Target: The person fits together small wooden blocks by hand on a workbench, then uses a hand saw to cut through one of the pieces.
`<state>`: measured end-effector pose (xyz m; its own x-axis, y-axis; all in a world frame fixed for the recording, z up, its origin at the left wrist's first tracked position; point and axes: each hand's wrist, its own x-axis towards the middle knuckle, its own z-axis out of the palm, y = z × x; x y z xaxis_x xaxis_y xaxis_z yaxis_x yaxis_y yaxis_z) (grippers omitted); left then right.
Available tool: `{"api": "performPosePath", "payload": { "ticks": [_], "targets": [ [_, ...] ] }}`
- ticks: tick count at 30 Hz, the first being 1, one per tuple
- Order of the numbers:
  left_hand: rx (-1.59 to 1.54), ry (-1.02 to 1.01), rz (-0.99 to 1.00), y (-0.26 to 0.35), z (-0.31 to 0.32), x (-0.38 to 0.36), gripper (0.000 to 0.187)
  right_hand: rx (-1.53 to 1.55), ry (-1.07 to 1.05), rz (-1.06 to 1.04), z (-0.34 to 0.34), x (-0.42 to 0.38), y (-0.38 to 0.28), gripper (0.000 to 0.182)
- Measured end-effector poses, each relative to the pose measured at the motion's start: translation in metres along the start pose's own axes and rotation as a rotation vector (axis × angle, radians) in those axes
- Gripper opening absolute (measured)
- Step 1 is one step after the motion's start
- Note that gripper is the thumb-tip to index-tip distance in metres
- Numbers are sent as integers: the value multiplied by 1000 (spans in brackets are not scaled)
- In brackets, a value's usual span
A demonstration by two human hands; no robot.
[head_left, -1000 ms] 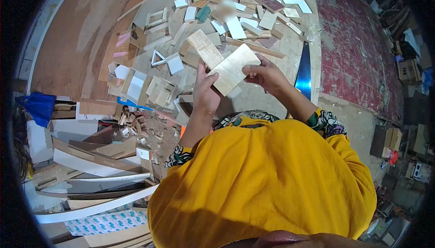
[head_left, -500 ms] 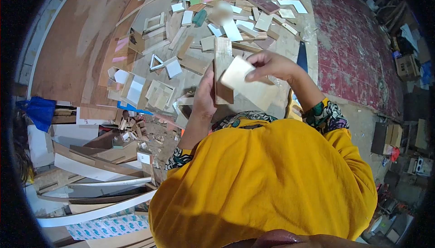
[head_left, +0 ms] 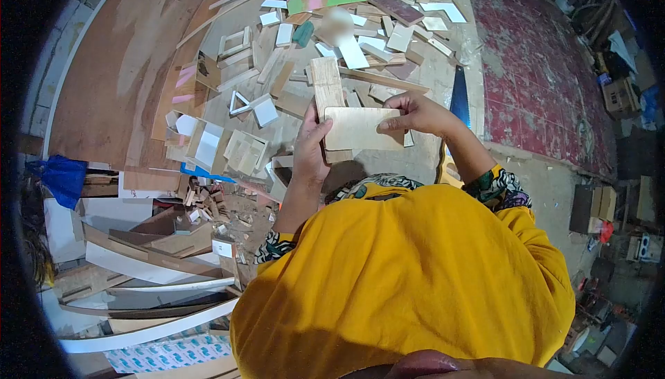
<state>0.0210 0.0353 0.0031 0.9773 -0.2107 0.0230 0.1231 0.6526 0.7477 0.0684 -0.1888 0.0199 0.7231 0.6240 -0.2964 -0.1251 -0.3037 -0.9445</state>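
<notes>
My left hand is closed round the lower part of a long pale wooden block, which points away from me. Across that block lies a thin rectangular wooden board with a rounded corner, and my left thumb rests at its left edge. My right hand pinches the board's right end between thumb and fingers. The board covers part of the block, and my left fingers are mostly hidden behind the wood.
Wood offcuts and white pieces are scattered over the worktop, with a small white frame box at left. A handsaw lies to the right. Curved strips are piled at lower left, and a red floor spreads at right.
The thin board has turned from a slant to nearly level and now lies over the block, its left edge under my left thumb. The block has shifted slightly left.
</notes>
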Motion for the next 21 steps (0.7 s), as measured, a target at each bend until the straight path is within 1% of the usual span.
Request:
{"api": "performPosePath", "payload": {
  "ticks": [3,6,9,12,14,18,21],
  "targets": [
    [-61,11,-45,-1,-1,2,60,33,47,-22,4,-1,5,15],
    [-45,6,-64,-2,1,4,61,74,32,-52,6,-4,2,13],
    [24,-6,-49,-2,3,2,64,38,37,-84,6,-5,3,14],
    [-15,-24,-68,-1,5,2,64,9,20,-63,4,-7,2,14],
    [-67,-81,-85,1,9,1,64,-2,-35,-116,3,-4,7,16],
    [-93,-73,-83,-1,10,2,64,11,-56,-99,4,-6,1,16],
    [-57,-72,-77,0,12,1,63,40,-59,-82,4,-6,2,15]
  ]
}}
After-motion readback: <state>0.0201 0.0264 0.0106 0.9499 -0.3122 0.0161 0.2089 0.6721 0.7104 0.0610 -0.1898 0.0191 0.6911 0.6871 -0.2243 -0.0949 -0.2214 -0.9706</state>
